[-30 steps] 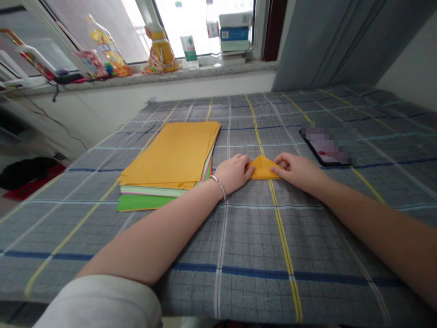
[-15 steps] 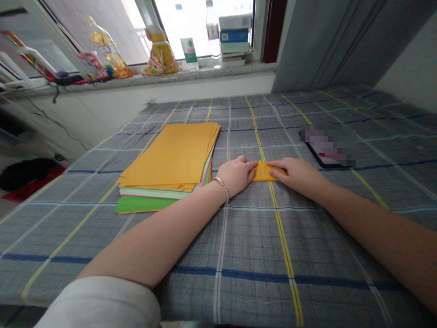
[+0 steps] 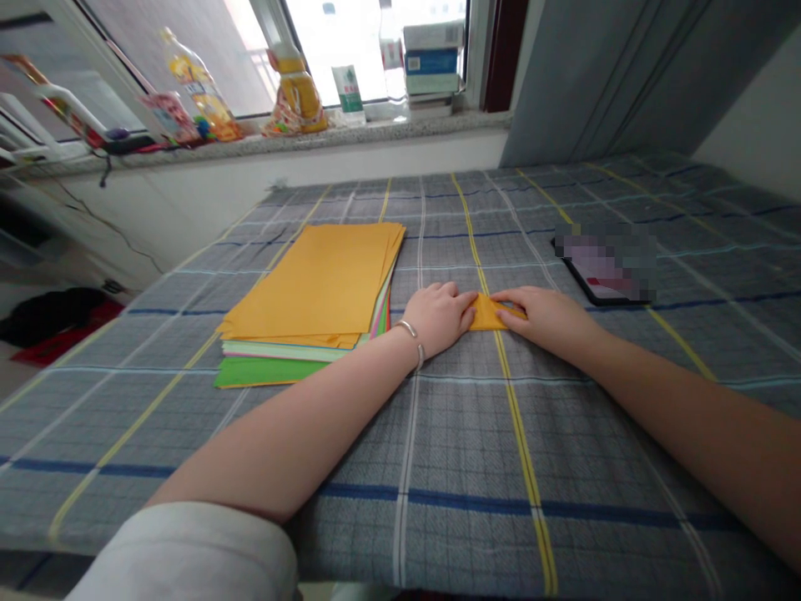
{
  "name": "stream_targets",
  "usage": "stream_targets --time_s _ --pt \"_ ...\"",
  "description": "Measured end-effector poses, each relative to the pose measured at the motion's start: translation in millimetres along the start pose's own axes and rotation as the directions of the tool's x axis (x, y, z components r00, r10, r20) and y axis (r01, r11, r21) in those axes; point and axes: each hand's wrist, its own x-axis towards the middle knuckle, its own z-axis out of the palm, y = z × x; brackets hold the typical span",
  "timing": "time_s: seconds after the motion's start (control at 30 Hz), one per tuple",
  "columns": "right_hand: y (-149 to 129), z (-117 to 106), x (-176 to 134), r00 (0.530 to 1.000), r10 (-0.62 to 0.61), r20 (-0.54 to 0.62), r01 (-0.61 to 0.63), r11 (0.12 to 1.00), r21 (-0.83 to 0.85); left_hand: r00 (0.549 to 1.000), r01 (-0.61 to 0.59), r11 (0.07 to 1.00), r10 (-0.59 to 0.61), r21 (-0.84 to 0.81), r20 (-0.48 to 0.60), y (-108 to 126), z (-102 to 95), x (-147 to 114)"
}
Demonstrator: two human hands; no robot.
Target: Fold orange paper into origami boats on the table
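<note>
A small folded piece of orange paper (image 3: pixel 486 315) lies flat on the plaid cloth, between my two hands. My left hand (image 3: pixel 440 315), with a silver bangle at the wrist, pinches the paper's left end between thumb and fingers. At its right end, my right hand (image 3: pixel 543 315) grips the paper with thumb and forefinger. The fingers cover both ends of the paper. Left of my left hand rests a stack of coloured paper (image 3: pixel 319 284), orange sheets on top with white, pink and green edges below.
A dark-framed device with a blurred screen (image 3: pixel 594 271) lies on the right of the plaid cloth (image 3: pixel 350 534). Along the windowsill (image 3: pixel 250 152) stand a yellow-labelled bottle (image 3: pixel 198 88), an orange bottle (image 3: pixel 300 96), a white-and-green tube (image 3: pixel 349 92) and stacked boxes (image 3: pixel 431 63).
Both hands stay at the folded orange paper. The left hand's fingers have shifted very slightly, with the knuckles a little more bent; the view has moved a touch.
</note>
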Motion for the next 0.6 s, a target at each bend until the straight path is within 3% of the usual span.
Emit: stream_targets --time_s 0.23,0.4,0.6 --pt "2.2 1.8 -0.6 0.999 -0.038 -0.01 0.037 0.998 -0.059 0.998 -0.002 0.997 -0.003 -0.074 -0.065 -5.1 7.6 2.1" --pt "-1.3 1.3 -2.3 1.0 -0.019 0.016 0.022 0.986 -0.163 0.996 -0.086 0.98 0.088 -0.18 0.0 -8.5 11.7 8.6" --pt "-1.3 1.9 -2.4 0.998 -0.054 0.013 0.055 0.973 -0.224 0.996 -0.059 0.974 0.071 -0.221 0.046 -8.0 12.2 9.3"
